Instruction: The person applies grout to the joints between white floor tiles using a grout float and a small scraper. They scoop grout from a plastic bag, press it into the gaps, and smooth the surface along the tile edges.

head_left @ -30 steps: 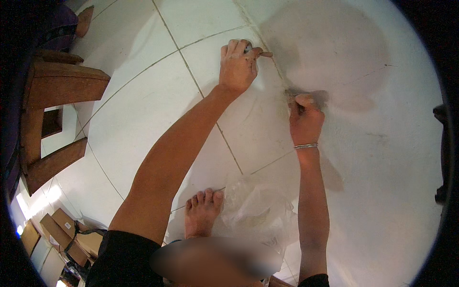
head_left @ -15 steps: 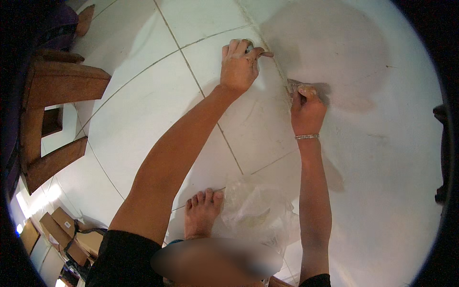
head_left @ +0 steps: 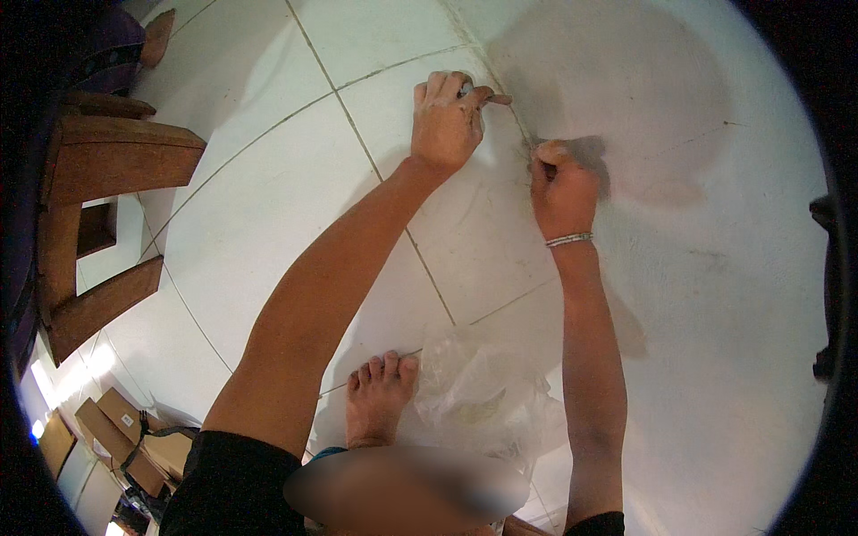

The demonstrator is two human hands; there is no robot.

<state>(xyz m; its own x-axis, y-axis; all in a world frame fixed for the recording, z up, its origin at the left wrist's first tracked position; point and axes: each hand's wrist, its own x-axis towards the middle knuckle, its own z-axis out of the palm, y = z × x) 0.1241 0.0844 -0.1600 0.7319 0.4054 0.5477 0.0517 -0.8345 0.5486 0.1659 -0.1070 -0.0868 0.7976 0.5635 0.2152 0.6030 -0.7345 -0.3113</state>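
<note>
My left hand [head_left: 445,125] rests on the white tiled floor [head_left: 375,241] near the wall's base, fingers curled. Something small and greyish shows between its fingers; its kind cannot be made out. My right hand [head_left: 567,192], with a beaded bracelet [head_left: 569,239] at its wrist, is closed in a pinch at the seam [head_left: 511,112] where the floor meets the pale wall [head_left: 706,295]. Whitish residue covers its fingertips, and what they hold is hidden. The two hands are apart, the right one nearer to me.
A clear plastic bag [head_left: 483,393] lies on the floor between my arms, beside a bare foot [head_left: 380,393]. At the left stands a wooden chair [head_left: 125,161], with another person's foot [head_left: 159,37] beyond it. Cardboard boxes [head_left: 125,429] sit at lower left.
My right hand has moved slightly left and away from me along the seam, its wrist turning. A greyish edge seen at its fingertips before is now hidden. My left hand stays put.
</note>
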